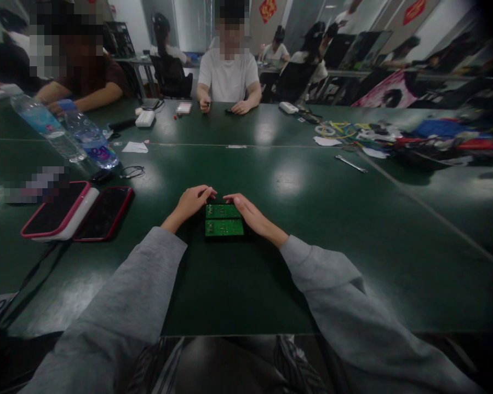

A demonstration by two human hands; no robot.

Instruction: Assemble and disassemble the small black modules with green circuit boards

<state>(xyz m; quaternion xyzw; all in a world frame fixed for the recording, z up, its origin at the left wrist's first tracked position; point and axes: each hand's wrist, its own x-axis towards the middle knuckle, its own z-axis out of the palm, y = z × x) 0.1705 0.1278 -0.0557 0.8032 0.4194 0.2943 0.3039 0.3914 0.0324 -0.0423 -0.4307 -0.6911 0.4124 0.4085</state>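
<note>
A green circuit board (224,227) lies flat on the dark green table before me, with a second green circuit board (221,211) directly behind it. Both have a dark border around them. My left hand (193,201) is beside the far left corner of the boards, its fingers loosely bent and apart, holding nothing. On the other side, my right hand (250,213) rests along the right edge, fingers stretched inward past the far corner. Its thumb overlaps that corner; whether it presses on the board I cannot tell.
To the left lie phones, among them a red-cased phone (104,213), with water bottles (92,137) behind. A wrench (351,163) and a heap of cables (353,131) lie to the right. Across the table sits a person in a white shirt (229,74).
</note>
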